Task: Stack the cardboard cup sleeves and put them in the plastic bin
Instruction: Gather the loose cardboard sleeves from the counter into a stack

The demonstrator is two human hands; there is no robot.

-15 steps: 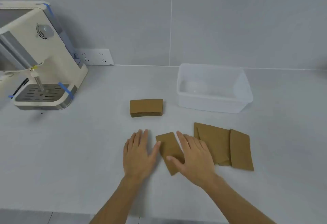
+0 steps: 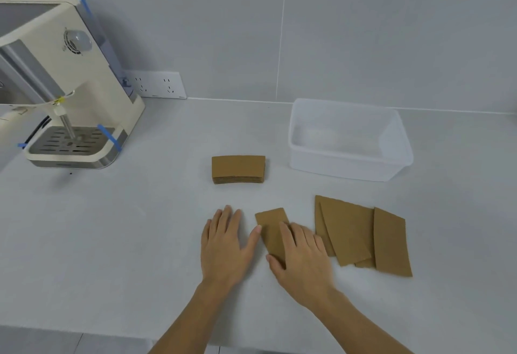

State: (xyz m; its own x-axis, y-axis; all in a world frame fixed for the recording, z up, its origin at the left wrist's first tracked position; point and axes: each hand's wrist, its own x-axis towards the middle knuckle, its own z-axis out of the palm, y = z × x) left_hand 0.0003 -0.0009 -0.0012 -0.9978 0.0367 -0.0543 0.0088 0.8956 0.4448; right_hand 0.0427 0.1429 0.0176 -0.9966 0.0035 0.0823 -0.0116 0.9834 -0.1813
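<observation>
A neat stack of brown cardboard cup sleeves [image 2: 237,167] lies mid-table. To its right stands an empty clear plastic bin [image 2: 347,165]. Several loose flat sleeves [image 2: 349,230] overlap in front of the bin, the rightmost one [image 2: 390,241] on top at the edge. One single sleeve [image 2: 271,222] lies between my hands. My right hand [image 2: 303,258] covers its near half, fingers on top and thumb at its lower end. My left hand [image 2: 223,244] rests flat on the table with fingers apart, its thumb tip touching the sleeve's left edge.
A cream coffee machine [image 2: 84,79] with blue tape strips stands at the far left. A white wall socket [image 2: 156,85] sits behind it. The grey wall runs close behind the bin. The table's front edge [image 2: 112,335] is just below my forearms.
My right fingers have slid a little back along the single sleeve, so more of its far end shows. My left hand and the other sleeves have stayed put.
</observation>
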